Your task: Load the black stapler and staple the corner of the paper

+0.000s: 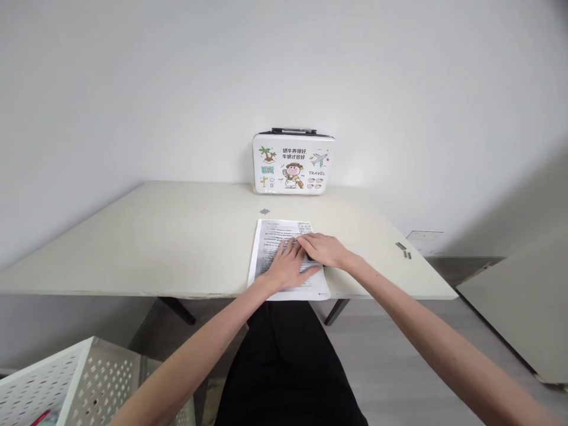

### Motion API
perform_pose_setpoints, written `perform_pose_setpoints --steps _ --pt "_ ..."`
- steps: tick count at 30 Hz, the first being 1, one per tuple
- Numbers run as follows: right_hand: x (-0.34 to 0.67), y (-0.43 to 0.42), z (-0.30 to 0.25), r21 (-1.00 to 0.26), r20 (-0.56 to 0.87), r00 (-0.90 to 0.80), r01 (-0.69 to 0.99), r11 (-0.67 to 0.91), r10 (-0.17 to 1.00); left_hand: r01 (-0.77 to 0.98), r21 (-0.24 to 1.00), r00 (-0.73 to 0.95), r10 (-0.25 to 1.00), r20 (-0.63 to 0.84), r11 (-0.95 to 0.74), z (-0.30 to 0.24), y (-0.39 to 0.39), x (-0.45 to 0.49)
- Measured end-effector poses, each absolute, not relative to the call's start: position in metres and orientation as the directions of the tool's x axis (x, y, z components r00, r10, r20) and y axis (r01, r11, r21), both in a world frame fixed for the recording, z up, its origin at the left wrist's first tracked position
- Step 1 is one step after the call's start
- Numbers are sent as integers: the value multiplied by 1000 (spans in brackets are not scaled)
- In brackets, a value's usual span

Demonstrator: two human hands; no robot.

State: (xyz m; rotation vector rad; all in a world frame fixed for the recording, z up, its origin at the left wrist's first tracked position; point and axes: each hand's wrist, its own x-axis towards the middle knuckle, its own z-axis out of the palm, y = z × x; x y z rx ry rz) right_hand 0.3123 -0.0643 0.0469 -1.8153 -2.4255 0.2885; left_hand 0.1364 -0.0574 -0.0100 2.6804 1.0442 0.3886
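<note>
A printed sheet of paper (279, 232) lies flat at the front edge of the table, its lower end reaching the edge. My left hand (288, 267) rests palm down on the sheet, fingers spread and thumb pointing right. Just right of it, my right hand (326, 249) is bent over the sheet's right side, its fingertips close to the left fingers. Something small and dark shows under the right hand; whether it is an object or shadow is unclear. The two hands cover the middle lines of print.
A white case (293, 165) with cartoon prints and a black handle stands against the wall at the back of the table (177, 236). Small grey strips (403, 248) lie at the right, more behind the sheet. A white perforated basket (102, 373) stands below left.
</note>
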Motion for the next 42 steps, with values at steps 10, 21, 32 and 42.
perform_pose_setpoints --steps 10,21,32,42 --pt "303 -67 41 -109 2 -281 954 280 960 612 298 724 671 162 -732 -5 -58 136" --pt "284 -73 44 -66 24 -241 968 242 970 617 288 753 656 53 -732 9 -42 64" --pt "316 -81 51 -413 188 -209 870 270 960 692 287 650 745 152 -663 6 -48 29" --pt "370 -120 8 -503 275 -180 810 301 945 712 274 645 756 107 -646 10 -47 5"
